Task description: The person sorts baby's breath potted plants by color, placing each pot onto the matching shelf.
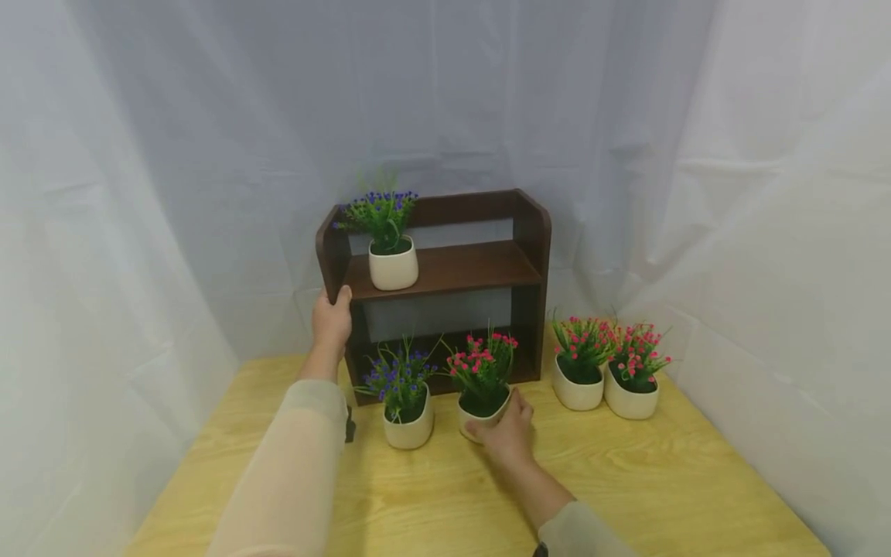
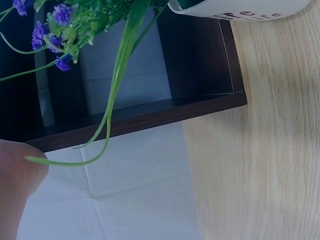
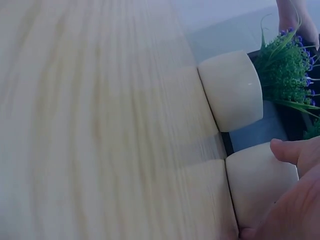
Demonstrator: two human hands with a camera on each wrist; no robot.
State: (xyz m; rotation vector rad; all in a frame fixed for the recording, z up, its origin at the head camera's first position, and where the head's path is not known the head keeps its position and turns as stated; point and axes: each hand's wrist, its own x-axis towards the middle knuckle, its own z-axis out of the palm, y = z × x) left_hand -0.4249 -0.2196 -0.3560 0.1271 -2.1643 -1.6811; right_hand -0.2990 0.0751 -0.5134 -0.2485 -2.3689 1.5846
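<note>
Nearest the camera, a pale left sleeve [image 1: 278, 480] leads up to the left hand [image 1: 331, 321], which grips the near end panel of the brown shelf [image 1: 452, 267]. Its thumb lies at the panel's front edge; how far the other fingers wrap round behind, I cannot tell.

Just right of that thumb and a little above it, the upper purple-flowered pot [image 1: 394, 265] stands on the shelf's top board. Below the left hand, the lower purple-flowered pot [image 1: 408, 427] stands on the wooden table [image 1: 668, 487], left of the other hand's thumb and apart from it.

Next comes the right hand [image 1: 511, 429], pinching the pink-flowered pot [image 1: 480, 398], thumb on its left front and fingers along its right side. This is the relation that counts: the pot sits between thumb and fingers, upright, its blooms rising above the fingertips, while the shelf lies beyond them, away from the wearer. The right hand is the nearer one; the left is well apart, on the pot's far left. Its base appears to rest on the table.

Right of these fingers, and apart from them, two more pink-flowered plants [image 1: 579, 375] stand side by side.
</note>
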